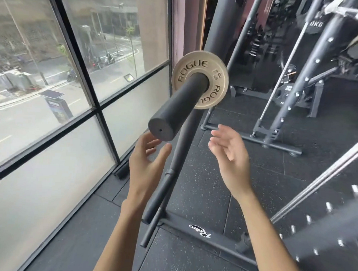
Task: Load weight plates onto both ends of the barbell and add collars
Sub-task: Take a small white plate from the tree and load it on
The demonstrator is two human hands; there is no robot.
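Pale weight plate [200, 80] on barbell sleeve [175, 112]; likely light, rigid, best gripped at its rim. Left hand [145, 160], right hand [229, 156] spread and empty below.

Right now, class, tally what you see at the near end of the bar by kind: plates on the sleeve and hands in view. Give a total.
Weight plate, cream, on the barbell sleeve: 1
Hands, the left hand and the right hand, both empty: 2
Total: 3
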